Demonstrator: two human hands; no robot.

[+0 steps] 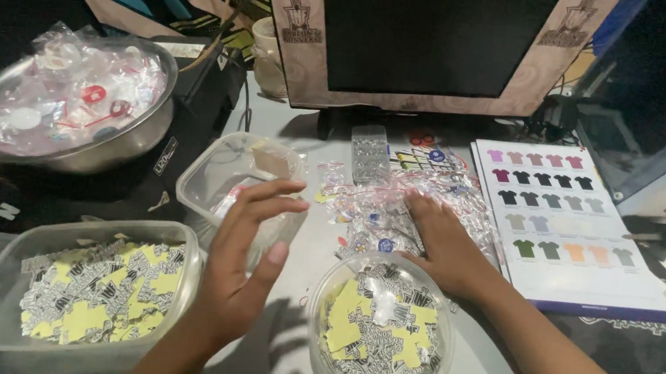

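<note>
Here, at a cluttered table, my right hand (pixel 444 245) lies flat, fingers spread and holding nothing, on a heap of small clear bags (pixel 394 207) near the middle of the table. My left hand (pixel 246 263) hovers open in the air, fingers loosely fanned, gripping nothing, just in front of an almost empty clear tub (pixel 228 176) that sits at about eleven o'clock from it. At six o'clock from the heap of bags, touching my right wrist, stands a round clear bowl (pixel 381 331) filled with cut-out stickers (yellow backing showing on many). A rectangular tub (pixel 75 294) of the same stickers sits at nine o'clock from my left hand. At ten o'clock, well apart, a steel bowl (pixel 81 103) holds more filled bags. At three o'clock from my right hand lies a printed chart of coloured shirts (pixel 561 218), just beside the bags. At twelve o'clock a dark screen (pixel 429 37) in a patterned frame stands over a small clear tray (pixel 370 154).
</note>
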